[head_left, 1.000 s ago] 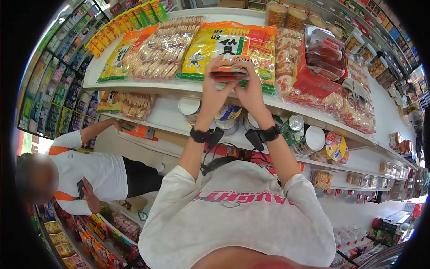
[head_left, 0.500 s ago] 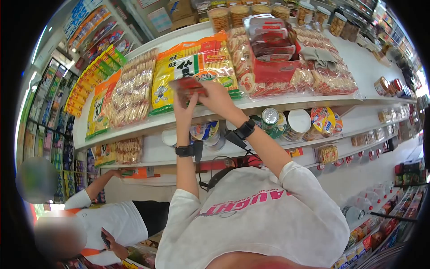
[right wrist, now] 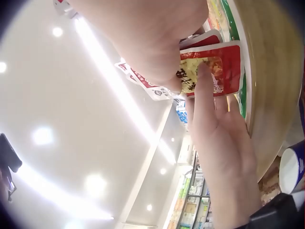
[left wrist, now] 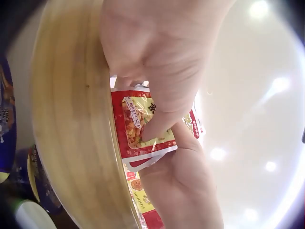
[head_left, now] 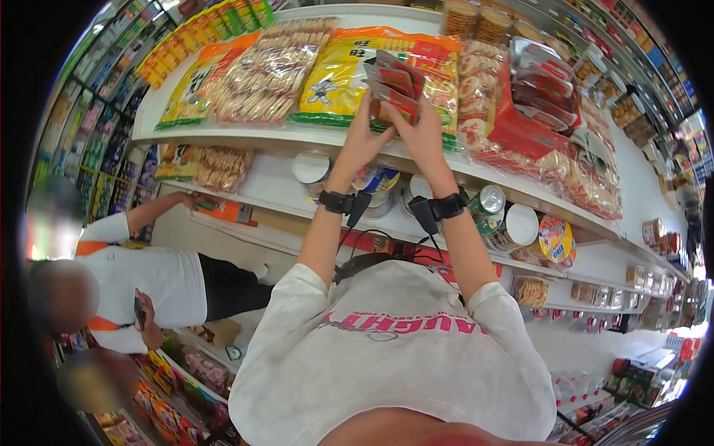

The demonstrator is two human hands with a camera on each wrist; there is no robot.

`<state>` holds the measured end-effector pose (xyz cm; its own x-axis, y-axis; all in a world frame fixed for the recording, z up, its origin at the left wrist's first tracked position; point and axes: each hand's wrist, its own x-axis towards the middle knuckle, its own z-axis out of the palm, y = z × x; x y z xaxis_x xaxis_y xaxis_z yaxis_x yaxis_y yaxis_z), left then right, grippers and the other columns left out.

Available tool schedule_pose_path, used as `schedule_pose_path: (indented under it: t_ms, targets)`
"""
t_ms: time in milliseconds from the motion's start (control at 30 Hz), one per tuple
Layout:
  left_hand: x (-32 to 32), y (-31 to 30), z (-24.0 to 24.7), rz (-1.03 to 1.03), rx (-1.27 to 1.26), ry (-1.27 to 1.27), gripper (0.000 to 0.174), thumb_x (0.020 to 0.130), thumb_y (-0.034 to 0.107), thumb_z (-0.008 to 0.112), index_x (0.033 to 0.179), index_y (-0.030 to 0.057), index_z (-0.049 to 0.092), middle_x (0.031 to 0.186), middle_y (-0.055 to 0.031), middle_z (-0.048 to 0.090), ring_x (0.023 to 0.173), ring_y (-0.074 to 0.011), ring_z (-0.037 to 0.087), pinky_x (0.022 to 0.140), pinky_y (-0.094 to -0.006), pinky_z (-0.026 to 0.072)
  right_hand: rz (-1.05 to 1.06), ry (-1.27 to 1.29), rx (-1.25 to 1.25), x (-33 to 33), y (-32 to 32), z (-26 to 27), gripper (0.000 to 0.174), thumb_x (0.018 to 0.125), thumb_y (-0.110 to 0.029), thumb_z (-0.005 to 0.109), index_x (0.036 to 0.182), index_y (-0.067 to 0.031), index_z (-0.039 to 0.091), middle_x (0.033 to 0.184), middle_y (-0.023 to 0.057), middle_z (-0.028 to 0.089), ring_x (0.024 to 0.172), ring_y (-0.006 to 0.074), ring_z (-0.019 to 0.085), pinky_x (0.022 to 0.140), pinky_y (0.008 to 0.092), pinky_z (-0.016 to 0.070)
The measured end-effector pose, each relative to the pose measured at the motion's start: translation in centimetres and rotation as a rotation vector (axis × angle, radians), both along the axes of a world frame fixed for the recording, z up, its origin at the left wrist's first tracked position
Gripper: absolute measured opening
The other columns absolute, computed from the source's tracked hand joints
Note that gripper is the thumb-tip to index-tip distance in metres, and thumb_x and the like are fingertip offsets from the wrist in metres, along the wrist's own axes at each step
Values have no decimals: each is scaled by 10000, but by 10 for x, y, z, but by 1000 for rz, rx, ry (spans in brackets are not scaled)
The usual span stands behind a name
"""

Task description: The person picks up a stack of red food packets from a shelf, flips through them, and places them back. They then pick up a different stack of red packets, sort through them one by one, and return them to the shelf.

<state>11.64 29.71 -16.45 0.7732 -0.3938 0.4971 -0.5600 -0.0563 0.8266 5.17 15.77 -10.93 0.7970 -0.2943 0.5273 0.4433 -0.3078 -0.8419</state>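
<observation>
Both hands meet at the front of the shelf around a small stack of red snack packets (head_left: 394,80), fanned out above the fingers. My left hand (head_left: 363,141) grips the stack from the left side, and my right hand (head_left: 422,137) from the right. In the left wrist view, a thumb presses on the front of a red and yellow packet (left wrist: 131,121) with a food picture. The right wrist view shows the left thumb lying across the packet (right wrist: 231,71), with more packets behind it. Under the hands lies a large yellow bag of rice crackers (head_left: 335,82).
A red box (head_left: 528,134) of similar packets stands to the right on bagged crackers. More bagged snacks (head_left: 275,70) lie to the left. Below the shelf edge are cans and tubs (head_left: 520,227). A person (head_left: 152,286) holding a phone stands at the left.
The packets, edge-on a second ago, swung left and flat, and now stand fanned out facing up. The head view turned away and back.
</observation>
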Motion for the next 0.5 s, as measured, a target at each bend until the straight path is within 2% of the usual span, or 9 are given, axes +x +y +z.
schedule_pose_path:
  t_ms: [67,133,167,233,300,333,367,400,500]
  targets:
    - [0,-2,-1,29,-85,-35,900,880,132,814,1591,-65,299,1503,-291,526,1425,-354,522,1166,-398,417,-49,-83,-125,-2,2,4,423,902,-107,811,1282,-31,643,1131,167,727,1018,323,728,892,394,563]
    - [-1,0,3,37,-116,-40,782,856,89,795,1517,-53,402,1454,-256,573,1381,-351,560,1148,-407,431,1,-142,-222,-3,3,8,422,888,-79,818,1268,-31,641,1127,167,724,1019,320,729,894,391,563]
    - [-1,1,4,40,-96,-27,781,852,61,784,1523,-49,401,1467,-242,568,1386,-332,558,1155,-401,428,26,-170,-270,-2,3,9,422,881,-64,822,1261,-31,640,1125,166,722,1019,318,729,895,390,563]
    - [-3,3,4,45,-55,0,782,843,3,761,1534,-41,398,1493,-212,559,1397,-294,552,1168,-390,423,58,-109,-157,5,4,-1,426,883,-62,830,1261,-39,636,1133,157,740,1035,258,738,911,361,566]
    - [-4,0,6,59,-62,-57,802,826,21,776,1531,-41,398,1491,-232,552,1391,-316,557,1136,-400,450,83,16,4,10,6,-10,419,903,-81,821,1274,-34,633,1146,154,750,1042,219,738,919,341,567]
    - [-4,-3,8,65,-65,-86,812,818,30,784,1529,-41,399,1489,-242,549,1387,-326,560,1121,-405,464,69,-6,-37,12,3,-13,420,925,-113,813,1294,-24,632,1160,149,758,1037,179,729,919,317,566]
    - [-4,-4,10,71,-69,-115,822,810,39,792,1527,-41,399,1488,-252,546,1384,-337,562,1105,-411,478,74,7,-53,14,0,-16,428,928,-123,812,1302,-20,630,1160,149,758,1035,178,728,917,316,565]
    - [-4,-4,12,-5,-61,-22,914,776,50,818,1557,-50,354,1479,-263,539,1383,-370,555,1117,-427,470,78,20,-68,13,0,-17,436,931,-132,812,1310,-17,628,1160,149,758,1033,176,728,915,314,565]
    - [-10,-9,16,75,39,-81,999,743,87,851,1578,-49,319,1453,-278,543,1355,-407,561,1120,-438,470,72,54,-106,18,-8,-26,449,936,-151,814,1323,-6,638,1157,150,756,1027,187,731,917,322,567]
